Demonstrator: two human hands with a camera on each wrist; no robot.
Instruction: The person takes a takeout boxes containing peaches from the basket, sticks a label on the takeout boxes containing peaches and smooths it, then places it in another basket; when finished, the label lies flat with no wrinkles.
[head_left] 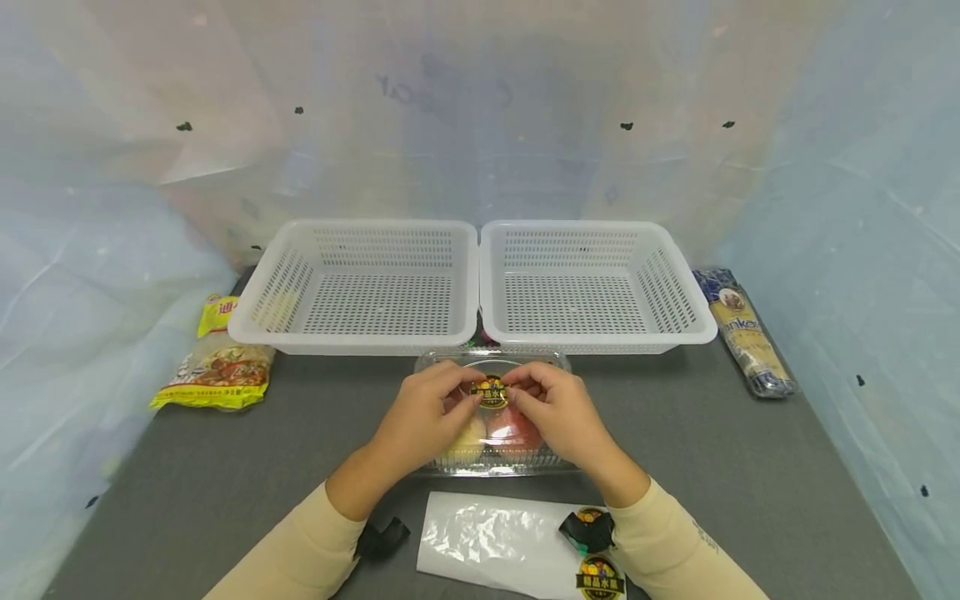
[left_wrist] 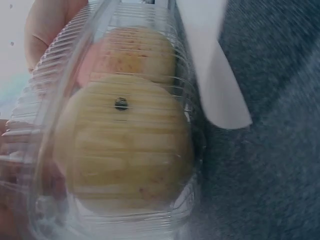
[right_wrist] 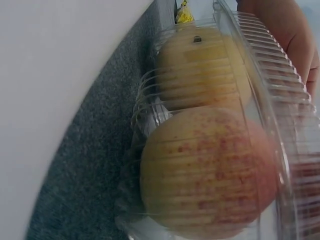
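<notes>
A clear plastic clamshell box [head_left: 495, 468], its lid down, stands on the grey table in front of me. Inside sit a yellow fruit [left_wrist: 125, 145] and a red-speckled yellow fruit [right_wrist: 205, 175], both round. Over the lid is a dark round sticker [head_left: 492, 392] with a colourful fruit print. My left hand [head_left: 431, 408] pinches its left edge between thumb and index finger. From the other side, my right hand [head_left: 558, 408] pinches the right edge. Both wrist views show the box's ribbed side, with the fingertips hidden.
Two white perforated baskets, left [head_left: 352, 340] and right [head_left: 600, 340], stand side by side behind the box. A yellow food bag [head_left: 217, 375] lies at left, a packet with blue ends [head_left: 750, 333] at right. Near me lies a white sheet [head_left: 487, 533] with another fruit sticker [head_left: 600, 577].
</notes>
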